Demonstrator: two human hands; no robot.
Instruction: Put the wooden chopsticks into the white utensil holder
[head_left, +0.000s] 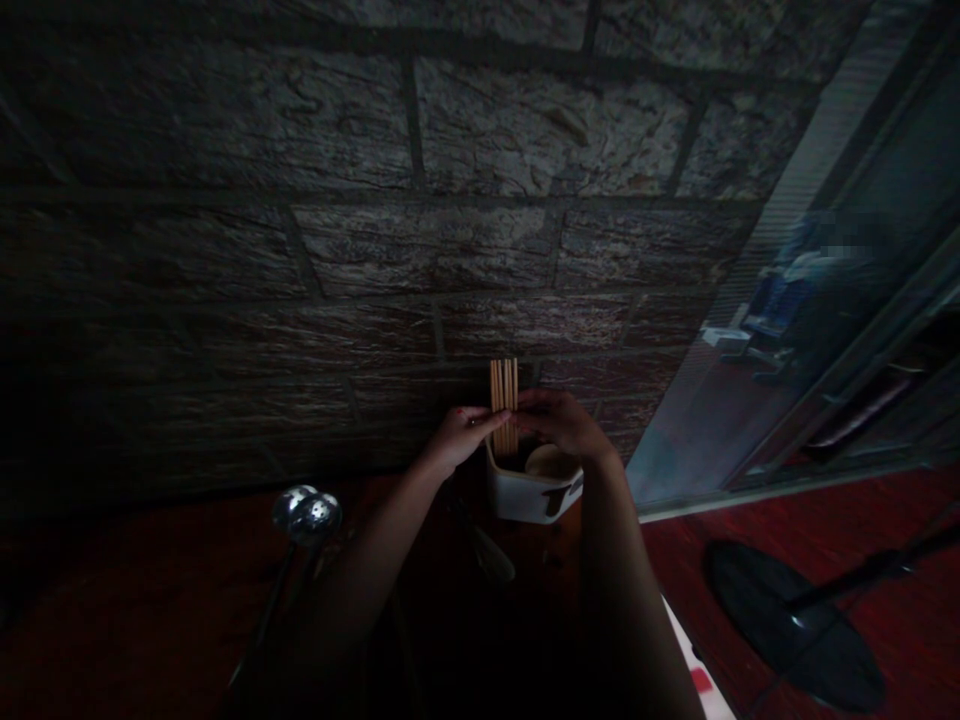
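Observation:
A bundle of wooden chopsticks (504, 385) stands upright between my two hands, its lower ends inside a white container (525, 497) with a dark mark on its front. My left hand (463, 435) grips the bundle from the left, thumb across its front. From the right, my right hand (559, 418) has its fingers closed around the same bundle. A pale round-ended piece (551, 462), like a spoon or spatula head, rests in the container beside the chopsticks. How deep the chopsticks reach is hidden by the container wall.
Two shiny ladles (307, 512), one with holes, lie at the left on the dark red surface. A utensil with a pale end (491, 558) lies before the container. Behind rises a stone-block wall (360, 250). At right are a glass panel (757, 350) and a round black stand base (795, 620).

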